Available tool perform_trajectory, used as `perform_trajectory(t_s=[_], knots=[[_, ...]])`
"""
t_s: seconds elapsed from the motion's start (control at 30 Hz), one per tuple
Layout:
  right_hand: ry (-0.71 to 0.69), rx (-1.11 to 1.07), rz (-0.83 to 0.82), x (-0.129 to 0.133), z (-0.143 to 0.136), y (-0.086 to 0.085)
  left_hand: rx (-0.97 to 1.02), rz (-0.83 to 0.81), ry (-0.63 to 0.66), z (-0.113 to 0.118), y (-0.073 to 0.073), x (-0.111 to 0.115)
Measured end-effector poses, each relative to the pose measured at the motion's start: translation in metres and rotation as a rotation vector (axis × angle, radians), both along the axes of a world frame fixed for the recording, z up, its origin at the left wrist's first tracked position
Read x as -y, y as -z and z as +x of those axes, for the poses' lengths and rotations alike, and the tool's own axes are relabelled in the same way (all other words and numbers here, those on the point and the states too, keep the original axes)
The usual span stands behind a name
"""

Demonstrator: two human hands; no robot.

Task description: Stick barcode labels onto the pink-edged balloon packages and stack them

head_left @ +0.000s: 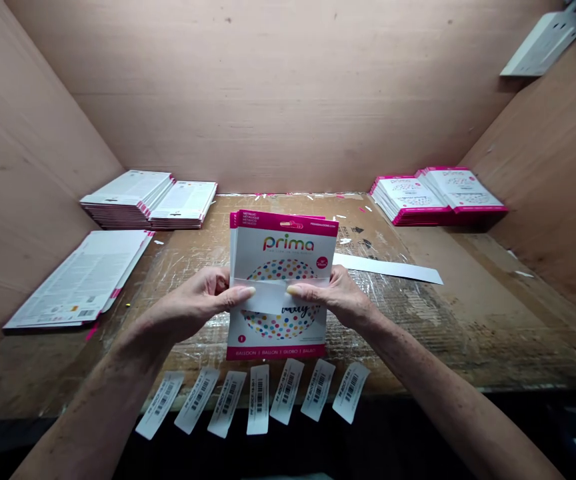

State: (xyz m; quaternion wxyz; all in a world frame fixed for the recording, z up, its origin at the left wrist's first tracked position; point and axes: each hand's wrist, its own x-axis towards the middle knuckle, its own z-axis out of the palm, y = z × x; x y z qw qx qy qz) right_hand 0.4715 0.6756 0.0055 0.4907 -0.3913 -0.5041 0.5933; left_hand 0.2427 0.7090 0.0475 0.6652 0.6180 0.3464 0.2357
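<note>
Packets [281, 327] being clamped by left hand [193, 303] and right hand [351, 297] fingers [241, 294] | white strip [270, 297] being pressed across packets' front | level tension being advised

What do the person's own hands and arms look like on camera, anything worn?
The left hand and right hand are ungloved. Both forearms are bare, with no sleeve, watch or bracelet in view. No ring shows, though most fingers are hidden.
</note>
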Motion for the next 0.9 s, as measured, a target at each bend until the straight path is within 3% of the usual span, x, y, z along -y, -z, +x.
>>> perform_trajectory(t_s=[0.17,0.43,0.7,0.9], knots=[[0.042,0.004,-0.009,0.001,0.002,0.004,0.028,-0.032,-0.040,0.006,0.006,0.001],[0.024,-0.019,-0.020,0.001,0.006,0.008,0.038,-0.092,0.073,0.006,0.005,-0.003],[0.070,0.009,-0.032,0.004,0.006,0.000,0.078,-0.069,0.012,0.015,0.009,-0.001],[0.131,0.039,-0.045,0.003,0.008,-0.001,0.076,-0.069,0.115,0.016,0.002,0.002]])
